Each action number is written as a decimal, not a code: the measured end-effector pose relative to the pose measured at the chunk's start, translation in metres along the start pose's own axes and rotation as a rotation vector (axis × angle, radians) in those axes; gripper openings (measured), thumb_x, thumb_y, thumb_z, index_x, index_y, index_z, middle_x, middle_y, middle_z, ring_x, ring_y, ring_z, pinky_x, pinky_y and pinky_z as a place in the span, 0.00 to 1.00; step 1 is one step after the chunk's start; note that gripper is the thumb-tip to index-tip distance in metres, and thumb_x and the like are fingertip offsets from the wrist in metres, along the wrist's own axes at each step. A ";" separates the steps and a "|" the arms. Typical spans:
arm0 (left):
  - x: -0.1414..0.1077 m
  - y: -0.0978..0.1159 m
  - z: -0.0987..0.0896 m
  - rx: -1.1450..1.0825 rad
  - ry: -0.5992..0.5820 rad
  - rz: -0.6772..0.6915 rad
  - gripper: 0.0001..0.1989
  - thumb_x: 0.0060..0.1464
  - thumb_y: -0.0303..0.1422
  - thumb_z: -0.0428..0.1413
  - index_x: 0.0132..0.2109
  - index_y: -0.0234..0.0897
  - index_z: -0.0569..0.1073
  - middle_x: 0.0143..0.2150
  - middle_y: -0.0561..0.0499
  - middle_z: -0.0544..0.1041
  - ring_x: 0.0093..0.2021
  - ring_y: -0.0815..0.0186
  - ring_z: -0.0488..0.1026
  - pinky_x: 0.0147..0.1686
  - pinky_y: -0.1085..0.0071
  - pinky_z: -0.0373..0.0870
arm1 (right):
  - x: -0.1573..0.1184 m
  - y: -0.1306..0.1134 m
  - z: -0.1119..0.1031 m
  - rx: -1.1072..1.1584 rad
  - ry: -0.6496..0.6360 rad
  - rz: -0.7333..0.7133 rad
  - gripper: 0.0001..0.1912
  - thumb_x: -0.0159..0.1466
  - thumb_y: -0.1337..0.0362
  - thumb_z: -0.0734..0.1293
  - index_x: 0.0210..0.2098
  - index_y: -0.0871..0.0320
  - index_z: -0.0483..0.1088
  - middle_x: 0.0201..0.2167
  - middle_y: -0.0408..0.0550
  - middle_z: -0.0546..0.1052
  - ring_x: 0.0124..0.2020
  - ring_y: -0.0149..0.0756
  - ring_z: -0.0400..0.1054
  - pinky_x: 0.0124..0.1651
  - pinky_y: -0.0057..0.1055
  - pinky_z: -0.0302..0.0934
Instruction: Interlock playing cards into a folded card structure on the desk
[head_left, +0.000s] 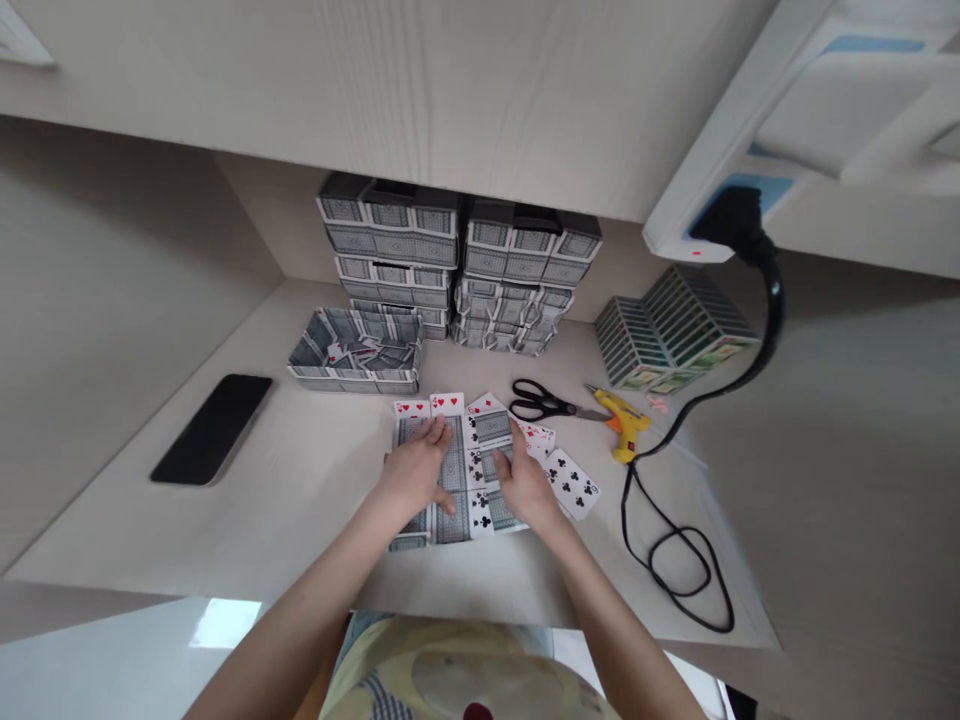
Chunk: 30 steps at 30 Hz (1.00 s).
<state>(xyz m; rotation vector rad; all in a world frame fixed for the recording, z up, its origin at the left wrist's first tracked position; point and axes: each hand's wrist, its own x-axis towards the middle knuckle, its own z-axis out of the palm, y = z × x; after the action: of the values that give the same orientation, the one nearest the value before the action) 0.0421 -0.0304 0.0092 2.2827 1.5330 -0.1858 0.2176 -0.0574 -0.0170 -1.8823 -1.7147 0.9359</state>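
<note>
A flat panel of joined playing cards lies in front of me, mostly grey backs up. Red-suit faces show along its far edge, and a column of black club faces runs down its right part. My left hand rests on the panel's left part, palm down, fingers stretched out. At the right edge, my right hand grips the panel's right-hand strip of cards, thumb on top and some fingers hidden. Loose playing cards lie face up beside and partly behind that hand.
Black scissors and a yellow glue gun with a looping black cord lie on the right. A card-built box holds card pieces. Card boxes are stacked behind; a phone lies left.
</note>
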 end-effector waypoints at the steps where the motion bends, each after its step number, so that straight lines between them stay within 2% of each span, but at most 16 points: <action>1: 0.000 0.000 0.000 0.004 0.003 0.002 0.53 0.25 0.40 0.66 0.60 0.27 0.55 0.63 0.36 0.50 0.63 0.55 0.46 0.58 0.65 0.52 | 0.000 0.000 0.000 0.009 0.008 -0.015 0.30 0.64 0.63 0.53 0.62 0.60 0.39 0.52 0.57 0.68 0.52 0.43 0.64 0.52 0.39 0.57; 4: 0.000 0.001 0.000 0.010 0.005 0.001 0.53 0.26 0.40 0.66 0.60 0.28 0.56 0.63 0.36 0.50 0.63 0.54 0.47 0.58 0.64 0.52 | 0.002 0.004 0.003 0.074 0.045 -0.071 0.29 0.63 0.63 0.55 0.62 0.59 0.42 0.55 0.55 0.65 0.55 0.40 0.60 0.55 0.37 0.54; 8: -0.001 -0.001 0.001 -0.021 0.007 0.005 0.53 0.26 0.40 0.66 0.61 0.28 0.54 0.63 0.36 0.49 0.64 0.55 0.45 0.58 0.65 0.52 | 0.003 0.011 0.007 0.176 0.093 -0.114 0.29 0.62 0.62 0.57 0.61 0.59 0.46 0.54 0.54 0.66 0.54 0.39 0.61 0.55 0.37 0.54; 15: 0.002 -0.006 0.008 -0.023 0.025 0.037 0.51 0.29 0.41 0.65 0.61 0.30 0.55 0.63 0.36 0.50 0.63 0.54 0.45 0.58 0.63 0.53 | 0.001 0.012 0.012 0.236 0.140 -0.103 0.30 0.61 0.62 0.59 0.61 0.58 0.47 0.57 0.53 0.63 0.55 0.39 0.61 0.55 0.36 0.55; 18: 0.001 -0.010 0.013 -0.016 0.047 0.064 0.45 0.36 0.41 0.63 0.61 0.32 0.55 0.63 0.38 0.50 0.63 0.54 0.45 0.57 0.61 0.55 | 0.000 0.012 0.012 0.219 0.132 -0.096 0.31 0.61 0.62 0.58 0.61 0.58 0.46 0.56 0.53 0.64 0.54 0.39 0.62 0.55 0.37 0.55; 21: -0.005 -0.013 0.022 -0.001 0.094 0.106 0.38 0.46 0.43 0.56 0.62 0.36 0.53 0.64 0.42 0.48 0.64 0.54 0.42 0.56 0.57 0.55 | 0.000 0.011 0.011 0.191 0.118 -0.079 0.31 0.61 0.62 0.58 0.61 0.58 0.46 0.54 0.54 0.66 0.52 0.40 0.63 0.53 0.37 0.57; 26: -0.017 -0.008 0.042 0.053 0.237 0.139 0.32 0.56 0.42 0.42 0.64 0.31 0.45 0.66 0.43 0.43 0.65 0.58 0.35 0.60 0.57 0.43 | -0.001 0.009 0.009 0.146 0.118 -0.063 0.30 0.61 0.62 0.58 0.61 0.57 0.46 0.53 0.53 0.67 0.52 0.40 0.64 0.52 0.37 0.58; 30: -0.020 0.000 0.049 0.067 0.273 0.107 0.38 0.55 0.50 0.38 0.64 0.29 0.42 0.66 0.41 0.41 0.65 0.55 0.31 0.61 0.54 0.34 | -0.001 0.008 0.010 0.148 0.123 -0.079 0.30 0.62 0.62 0.57 0.61 0.58 0.45 0.55 0.53 0.66 0.53 0.39 0.63 0.53 0.37 0.57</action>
<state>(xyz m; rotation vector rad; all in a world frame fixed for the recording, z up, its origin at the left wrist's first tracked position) 0.0390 -0.0663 -0.0295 2.5195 1.5459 0.1100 0.2165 -0.0612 -0.0292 -1.7273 -1.5904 0.8725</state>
